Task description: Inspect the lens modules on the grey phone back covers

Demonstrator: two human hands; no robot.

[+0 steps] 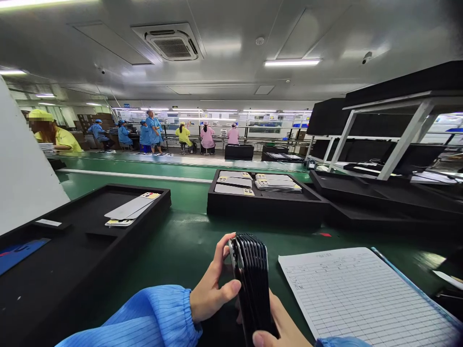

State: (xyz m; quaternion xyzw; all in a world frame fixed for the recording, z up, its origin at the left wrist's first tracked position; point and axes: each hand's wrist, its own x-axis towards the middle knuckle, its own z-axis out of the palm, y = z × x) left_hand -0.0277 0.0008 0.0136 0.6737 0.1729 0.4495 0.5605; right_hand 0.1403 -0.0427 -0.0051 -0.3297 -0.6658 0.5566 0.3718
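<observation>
Big bright factory hall (pixel 231 82) with a ceiling AC cassette (pixel 171 43) overhead, and co-workers (pixel 154 132) in blue, pink and yellow smocks way down at the far end. Closer in, there's a long green workbench (pixel 188 246) carrying two black foam trays. The right tray (pixel 267 208) has a bunch of silver phone-sized panels (pixel 233 182) with yellow tags, some piled up, while the left tray (pixel 101 189) has only a few similar panels (pixel 130 207). Just right of the hands sits a gridded paper form (pixel 361 294) on a blue-edged board (pixel 408 284). The left hand (pixel 213 284) is clamped around a stack of black-edged slabs (pixel 251 279), thumb across the front, and the right hand (pixel 280 327) grips its lower end from the other side. The stack is tilted, held up over the bench. Can't really tell what the slabs are from here.
</observation>
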